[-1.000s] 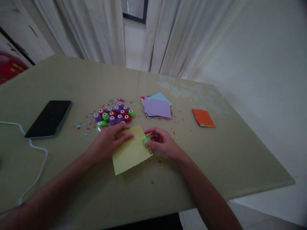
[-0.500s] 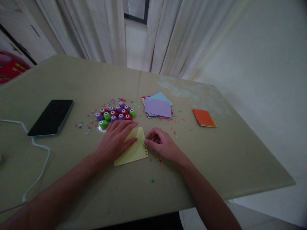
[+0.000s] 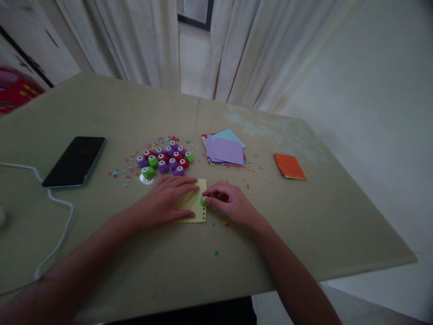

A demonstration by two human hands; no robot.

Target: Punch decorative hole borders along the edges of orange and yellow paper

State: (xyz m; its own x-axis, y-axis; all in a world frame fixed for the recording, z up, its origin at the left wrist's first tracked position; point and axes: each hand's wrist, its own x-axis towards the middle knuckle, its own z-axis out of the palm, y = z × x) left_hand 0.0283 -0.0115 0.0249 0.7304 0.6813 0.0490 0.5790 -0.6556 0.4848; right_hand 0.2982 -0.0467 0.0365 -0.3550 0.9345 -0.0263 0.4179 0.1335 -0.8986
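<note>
A yellow sheet of paper (image 3: pixel 191 203) lies on the table with a row of small punched holes down its right edge. Flat across its left part rests my left hand (image 3: pixel 171 198), fingers spread and pressing on the sheet. My right hand (image 3: pixel 228 201) is closed around a small green craft punch (image 3: pixel 203 201) at the paper's right edge. Fingers hide part of the punch. Just beyond my left hand stands a cluster of similar small punches (image 3: pixel 163 166) in purple, red and green, each with a white top.
Tiny punched paper bits (image 3: pixel 216 253) are scattered about. A stack of coloured paper (image 3: pixel 226 151) lies behind my right hand, and an orange stitched square (image 3: pixel 290 166) sits at the right. On the left are a black tablet (image 3: pixel 76 161) and a white cable (image 3: pixel 66 234).
The yellow paper has turned so its punched edge runs straighter toward me. My left hand has shifted and spread over it. The right hand keeps the green punch at the edge.
</note>
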